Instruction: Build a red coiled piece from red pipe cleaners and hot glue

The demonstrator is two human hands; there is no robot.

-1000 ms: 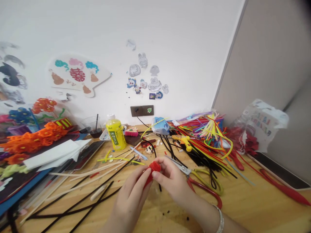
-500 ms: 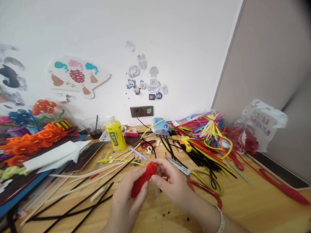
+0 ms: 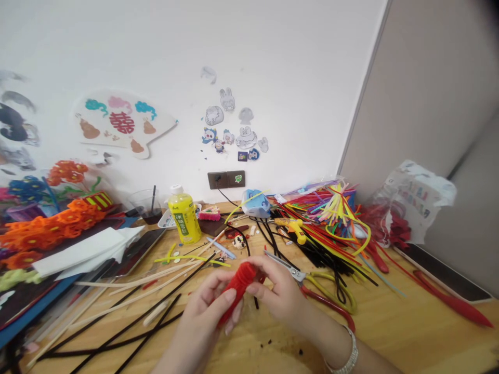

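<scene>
A red fuzzy cylinder (image 3: pixel 238 284), which looks like tightly wound pipe cleaner, is held up at a tilt above the table. My left hand (image 3: pixel 208 306) is closed round its lower length, thumb along the near side. The fingers of my right hand (image 3: pixel 275 288) pinch its upper end, index finger behind and thumb in front. Part of the cylinder is hidden by my fingers. Just beyond my right hand lie scissors (image 3: pixel 298 275) with yellow and red handles. Black pipe cleaners (image 3: pixel 128 323) are spread on the table left of my left hand.
A yellow drink bottle (image 3: pixel 184 217) stands at the back left, near a cup with dark liquid (image 3: pixel 151 213). A yellow glue gun (image 3: pixel 296 228) lies by a heap of coloured pipe cleaners (image 3: pixel 335 208). Orange fuzzy flowers (image 3: pixel 50 228) sit at far left; a plastic bag (image 3: pixel 419 197) at right.
My left hand has shifted its grip and turned the red cylinder, so its thumb now lies across the front. My right fingers stay at the upper end. The view has shifted slightly.
</scene>
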